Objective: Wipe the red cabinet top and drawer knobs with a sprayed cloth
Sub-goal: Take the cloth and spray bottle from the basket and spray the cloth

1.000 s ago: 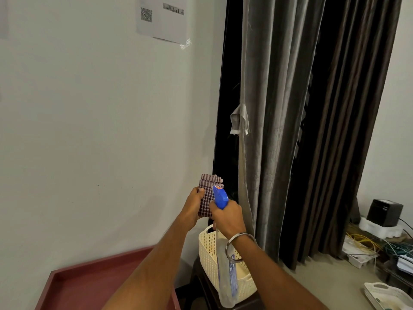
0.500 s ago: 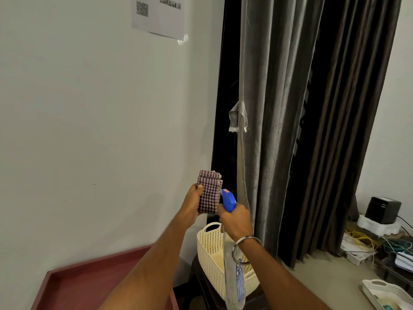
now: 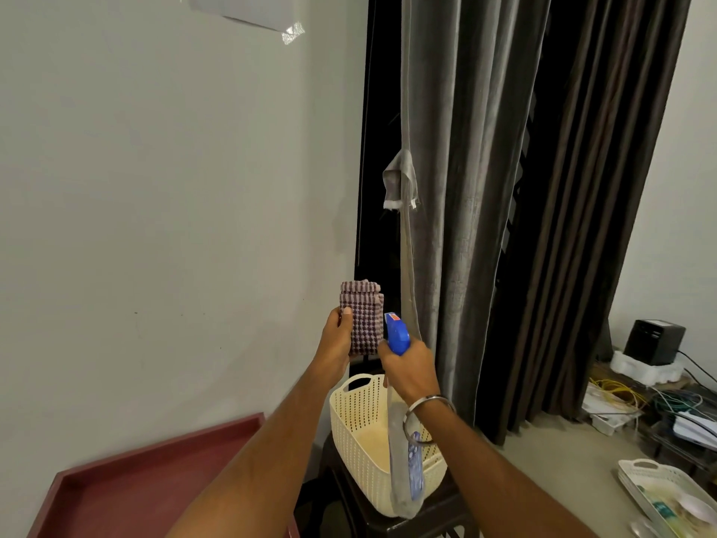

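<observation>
My left hand [image 3: 338,340] holds a folded purple-and-white checked cloth [image 3: 362,318] upright at chest height. My right hand [image 3: 408,367] grips a spray bottle [image 3: 403,456] with a blue trigger head, its nozzle pointing at the cloth from the right, almost touching it. The bottle's clear body hangs down below my wrist. The red cabinet top [image 3: 128,487], with a raised rim, lies at the lower left under my left forearm. Its drawer knobs are out of sight.
A cream perforated basket [image 3: 357,432] sits on a dark stool [image 3: 419,518] right of the cabinet. Grey curtains [image 3: 504,188] hang behind. A black box [image 3: 653,341], cables and a white tray [image 3: 659,487] lie on the floor at right.
The spray bottle has shifted slightly right and down off the cloth's face, so more of the cloth shows. The view has tilted down a little.
</observation>
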Demonstrator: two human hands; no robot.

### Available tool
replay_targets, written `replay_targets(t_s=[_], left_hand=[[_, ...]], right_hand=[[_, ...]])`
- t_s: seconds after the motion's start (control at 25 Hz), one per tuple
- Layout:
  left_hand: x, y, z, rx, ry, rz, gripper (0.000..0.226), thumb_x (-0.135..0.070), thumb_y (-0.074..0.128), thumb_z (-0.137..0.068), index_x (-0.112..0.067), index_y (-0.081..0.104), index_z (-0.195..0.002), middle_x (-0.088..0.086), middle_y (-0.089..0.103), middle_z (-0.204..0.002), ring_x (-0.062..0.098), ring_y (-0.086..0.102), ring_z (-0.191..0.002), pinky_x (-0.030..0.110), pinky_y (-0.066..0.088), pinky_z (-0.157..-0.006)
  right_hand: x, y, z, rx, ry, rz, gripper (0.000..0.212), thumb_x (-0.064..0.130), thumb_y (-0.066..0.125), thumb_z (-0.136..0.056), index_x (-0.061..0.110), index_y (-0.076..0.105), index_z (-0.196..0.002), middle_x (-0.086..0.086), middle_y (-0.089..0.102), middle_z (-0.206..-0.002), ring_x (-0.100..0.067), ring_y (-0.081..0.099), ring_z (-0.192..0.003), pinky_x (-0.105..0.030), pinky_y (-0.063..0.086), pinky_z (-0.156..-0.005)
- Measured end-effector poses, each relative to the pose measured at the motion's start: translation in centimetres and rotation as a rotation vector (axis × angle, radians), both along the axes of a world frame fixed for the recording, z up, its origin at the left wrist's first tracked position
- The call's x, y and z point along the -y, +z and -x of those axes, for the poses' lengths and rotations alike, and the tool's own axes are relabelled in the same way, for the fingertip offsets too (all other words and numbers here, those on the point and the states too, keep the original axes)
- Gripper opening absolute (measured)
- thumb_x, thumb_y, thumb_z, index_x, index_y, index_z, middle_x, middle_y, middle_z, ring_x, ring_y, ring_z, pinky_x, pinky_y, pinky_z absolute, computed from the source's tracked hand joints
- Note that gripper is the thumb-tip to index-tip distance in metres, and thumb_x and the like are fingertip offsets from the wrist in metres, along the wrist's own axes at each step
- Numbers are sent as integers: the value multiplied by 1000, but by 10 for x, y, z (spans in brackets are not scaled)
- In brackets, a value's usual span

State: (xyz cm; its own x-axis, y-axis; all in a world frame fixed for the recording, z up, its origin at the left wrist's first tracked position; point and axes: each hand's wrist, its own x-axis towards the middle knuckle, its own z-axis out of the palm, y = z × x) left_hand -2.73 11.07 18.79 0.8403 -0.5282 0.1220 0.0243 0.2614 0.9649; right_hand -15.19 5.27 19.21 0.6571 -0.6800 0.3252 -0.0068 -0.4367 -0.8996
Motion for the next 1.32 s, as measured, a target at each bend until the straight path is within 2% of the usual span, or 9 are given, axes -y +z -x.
replay_targets(t_s=[0.16,0.28,0.36,0.48,0.56,0.72,0.88,1.0,1.32], left_hand=[[14,-4,-3,-59,-3,65,37,-36,43,-100,-16,44,-131,6,60,-119,24,61,-108,46,55,-89],[28,-4,-11,-63,-3,66,44,-19,62,-91,-16,44,-131,8,59,-122,25,61,-108,41,58,-81],[39,-8,-17,-67,10,44,49,-5,61,-89,-16,42,-133,8,58,-124,25,59,-109,42,57,-82],[53,-24,-23,-63,45,-3,48,-1,56,-90,-17,42,-133,7,56,-125,26,57,-112,47,54,-89],[63,-43,-28,-55,61,-46,48,-4,57,-91,-19,42,-134,8,56,-129,27,56,-114,52,53,-92],[76,-82,-32,-63,81,-133,49,-7,56,-93,-20,39,-137,5,53,-129,27,55,-115,50,54,-91],[86,-125,-31,-20,82,-203,53,-8,59,-91,-18,39,-139,7,53,-134,25,54,-118,48,50,-97],[89,-155,-26,-13,69,-269,55,-11,60,-91,-17,37,-140,6,52,-136,24,53,-120,45,49,-100],[84,-189,-24,28,43,-338,55,-7,60,-91,-15,37,-140,8,52,-135,22,52,-119,42,50,-99]], right_hand=[[16,15,-14,64,-7,27,13,22,63,-86,16,55,-77,2,54,-64,-10,53,-55,-17,45,-52],[33,25,-32,126,-30,30,21,31,64,-85,11,58,-86,-4,61,-76,-13,58,-66,-21,50,-59],[45,26,-43,166,-57,17,27,36,66,-83,11,56,-85,-5,59,-77,-13,56,-66,-22,50,-60],[62,17,-53,189,-100,35,36,41,69,-81,9,55,-92,1,56,-75,-9,51,-63,-19,47,-59],[74,1,-59,171,-117,48,38,40,69,-81,10,52,-97,5,52,-74,-6,48,-61,-14,41,-57],[97,-47,-70,115,-133,34,40,43,70,-79,16,48,-99,-1,56,-81,-9,51,-65,-13,43,-56],[117,-102,-78,70,-182,15,42,45,70,-77,19,47,-100,-7,58,-87,-18,56,-72,-24,54,-66],[126,-139,-81,12,-189,-31,50,46,70,-76,13,50,-108,-7,59,-91,-18,55,-76,-34,55,-78],[124,-176,-81,-26,-196,-66,51,40,72,-77,12,49,-113,-1,57,-99,-18,57,-88,-29,50,-82]])
